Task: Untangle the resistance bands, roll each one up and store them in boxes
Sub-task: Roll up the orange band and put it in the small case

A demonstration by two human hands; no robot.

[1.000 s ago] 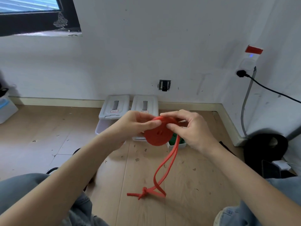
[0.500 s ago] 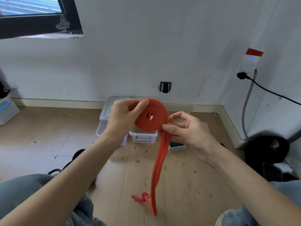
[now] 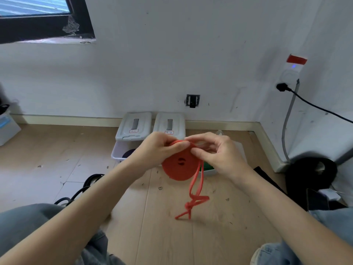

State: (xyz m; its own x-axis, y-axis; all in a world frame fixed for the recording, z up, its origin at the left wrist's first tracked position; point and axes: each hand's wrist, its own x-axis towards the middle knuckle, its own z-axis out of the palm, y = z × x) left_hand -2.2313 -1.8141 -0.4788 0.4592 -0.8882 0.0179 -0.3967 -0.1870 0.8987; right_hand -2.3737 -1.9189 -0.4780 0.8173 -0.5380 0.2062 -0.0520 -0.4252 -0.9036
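A red resistance band (image 3: 180, 166) is wound into a flat disc held in the air above the wooden floor. My left hand (image 3: 160, 148) grips the disc's top left edge, fingers curled over it. My right hand (image 3: 215, 153) pinches the band at the disc's top right. A loose red tail (image 3: 194, 190) hangs from the disc and ends in a knot (image 3: 189, 206) just above the floor. Behind the hands stand white plastic boxes (image 3: 122, 152); one holds a dark purple roll (image 3: 129, 153), another a green roll (image 3: 207, 166).
Two grey box lids (image 3: 134, 126) lean at the skirting board. A black cable (image 3: 84, 188) lies on the floor at the left. A black round object (image 3: 311, 175) sits at the right wall under a plugged socket (image 3: 284, 87). My knees fill the lower corners.
The disc has come down from its raised, upright position and another turn has been wound on. The hanging tail is shorter and its knot has lifted off the floor.
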